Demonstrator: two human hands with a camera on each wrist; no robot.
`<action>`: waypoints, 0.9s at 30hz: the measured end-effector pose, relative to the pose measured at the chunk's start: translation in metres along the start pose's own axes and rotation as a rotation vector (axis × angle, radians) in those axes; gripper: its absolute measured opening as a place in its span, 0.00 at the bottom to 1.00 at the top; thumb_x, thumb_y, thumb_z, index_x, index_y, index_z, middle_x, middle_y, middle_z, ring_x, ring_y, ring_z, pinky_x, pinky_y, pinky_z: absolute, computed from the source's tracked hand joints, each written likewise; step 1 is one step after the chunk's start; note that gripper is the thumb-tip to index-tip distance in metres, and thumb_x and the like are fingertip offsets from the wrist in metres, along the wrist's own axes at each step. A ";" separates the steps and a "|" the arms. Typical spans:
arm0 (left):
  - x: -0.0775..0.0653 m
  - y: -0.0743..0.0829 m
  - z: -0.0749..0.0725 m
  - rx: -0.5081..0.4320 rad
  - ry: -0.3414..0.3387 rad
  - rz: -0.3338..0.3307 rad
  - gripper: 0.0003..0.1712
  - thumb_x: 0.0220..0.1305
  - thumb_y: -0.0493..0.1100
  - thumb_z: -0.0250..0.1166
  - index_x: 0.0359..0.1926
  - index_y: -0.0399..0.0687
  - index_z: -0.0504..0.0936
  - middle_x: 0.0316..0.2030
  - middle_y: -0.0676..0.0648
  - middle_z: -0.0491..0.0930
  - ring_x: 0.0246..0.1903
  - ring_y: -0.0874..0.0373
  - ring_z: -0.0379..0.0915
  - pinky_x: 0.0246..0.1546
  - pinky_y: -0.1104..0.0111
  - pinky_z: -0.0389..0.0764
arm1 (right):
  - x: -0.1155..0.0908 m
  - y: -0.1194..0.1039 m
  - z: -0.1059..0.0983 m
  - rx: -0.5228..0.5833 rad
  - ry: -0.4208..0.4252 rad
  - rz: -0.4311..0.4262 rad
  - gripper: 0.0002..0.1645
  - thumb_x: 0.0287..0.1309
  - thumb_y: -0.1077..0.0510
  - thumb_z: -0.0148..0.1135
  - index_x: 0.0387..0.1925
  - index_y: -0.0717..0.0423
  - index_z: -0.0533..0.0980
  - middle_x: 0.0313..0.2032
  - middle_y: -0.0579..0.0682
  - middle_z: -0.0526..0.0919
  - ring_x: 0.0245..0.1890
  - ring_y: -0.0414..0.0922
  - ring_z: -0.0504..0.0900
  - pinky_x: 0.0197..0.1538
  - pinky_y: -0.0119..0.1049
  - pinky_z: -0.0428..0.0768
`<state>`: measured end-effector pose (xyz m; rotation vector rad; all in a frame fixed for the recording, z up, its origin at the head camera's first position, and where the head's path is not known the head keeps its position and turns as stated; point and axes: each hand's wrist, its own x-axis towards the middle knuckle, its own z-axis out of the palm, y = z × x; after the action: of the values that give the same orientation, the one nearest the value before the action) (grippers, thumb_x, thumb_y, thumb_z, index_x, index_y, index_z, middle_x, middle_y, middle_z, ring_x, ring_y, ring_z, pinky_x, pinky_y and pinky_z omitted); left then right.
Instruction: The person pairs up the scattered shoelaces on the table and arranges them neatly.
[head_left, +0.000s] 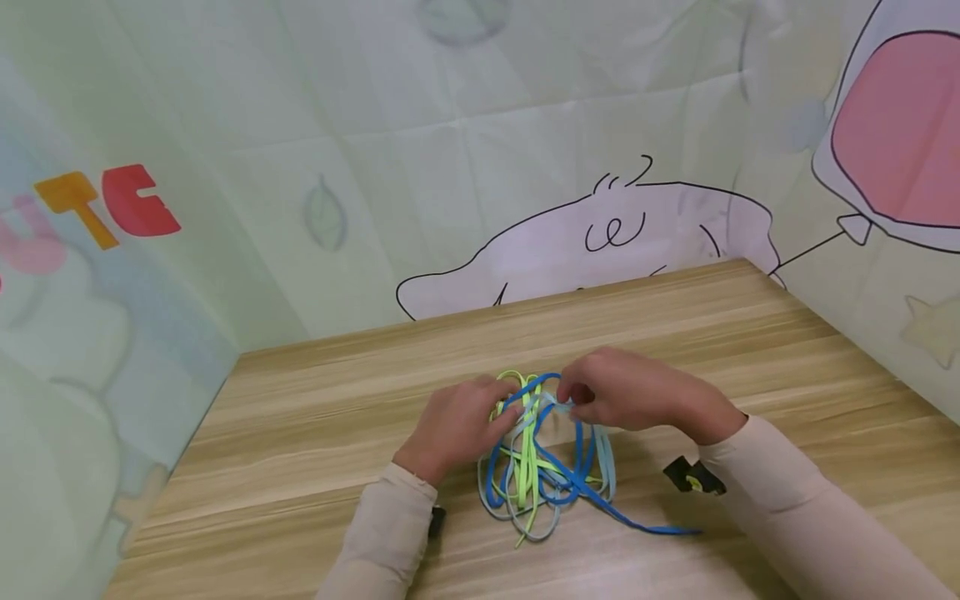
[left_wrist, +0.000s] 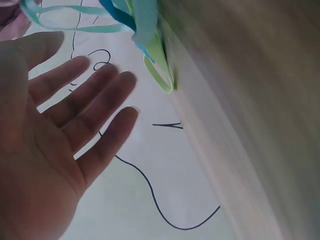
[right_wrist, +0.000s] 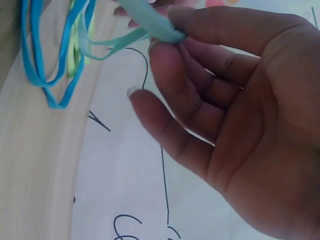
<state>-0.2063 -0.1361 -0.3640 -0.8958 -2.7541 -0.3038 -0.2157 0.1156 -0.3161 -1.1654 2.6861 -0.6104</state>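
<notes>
A tangle of flat shoelaces lies on the wooden table between the hands: a yellow-green lace, a dark blue lace and a pale blue lace. My right hand pinches the pale blue lace between thumb and index finger, raised over the right side of the pile. At the pile's left side is my left hand, its fingers spread and slightly bent in the left wrist view, with no lace between them. One end of the dark blue lace trails toward the right forearm.
The wooden table reaches back to a printed cloth backdrop with cartoon drawings. More cloth hangs along the left and right sides. A black wrist-worn piece shows beneath the right sleeve.
</notes>
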 end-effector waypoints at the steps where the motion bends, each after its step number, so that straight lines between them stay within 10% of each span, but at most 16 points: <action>1: 0.000 0.001 0.000 -0.012 0.004 0.001 0.18 0.72 0.54 0.61 0.55 0.53 0.83 0.41 0.51 0.83 0.36 0.58 0.80 0.32 0.62 0.80 | 0.000 -0.001 -0.001 0.021 0.002 -0.004 0.08 0.62 0.61 0.68 0.43 0.54 0.83 0.32 0.37 0.81 0.32 0.36 0.78 0.40 0.35 0.80; 7: 0.002 0.008 0.001 -0.240 -0.015 -0.005 0.23 0.71 0.56 0.62 0.62 0.54 0.80 0.52 0.50 0.80 0.44 0.57 0.80 0.38 0.63 0.81 | -0.005 -0.007 -0.007 0.099 0.029 -0.047 0.05 0.64 0.60 0.66 0.42 0.52 0.83 0.31 0.36 0.81 0.31 0.35 0.79 0.38 0.34 0.81; 17: 0.008 0.013 0.003 -0.516 -0.038 0.015 0.12 0.72 0.48 0.63 0.49 0.48 0.86 0.42 0.56 0.82 0.43 0.62 0.80 0.43 0.65 0.81 | -0.007 -0.009 -0.015 0.156 0.157 -0.082 0.05 0.68 0.60 0.63 0.38 0.48 0.83 0.32 0.37 0.82 0.29 0.38 0.78 0.34 0.35 0.80; 27: 0.003 0.004 -0.003 -0.874 -0.059 -0.134 0.13 0.73 0.46 0.62 0.54 0.49 0.82 0.39 0.51 0.85 0.42 0.53 0.82 0.47 0.61 0.80 | -0.016 -0.006 -0.028 0.270 0.310 -0.048 0.06 0.68 0.61 0.62 0.44 0.51 0.81 0.30 0.39 0.83 0.29 0.42 0.82 0.33 0.38 0.82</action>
<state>-0.2062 -0.1321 -0.3599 -0.8711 -2.7040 -1.5992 -0.2088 0.1321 -0.2890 -1.1434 2.7047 -1.2095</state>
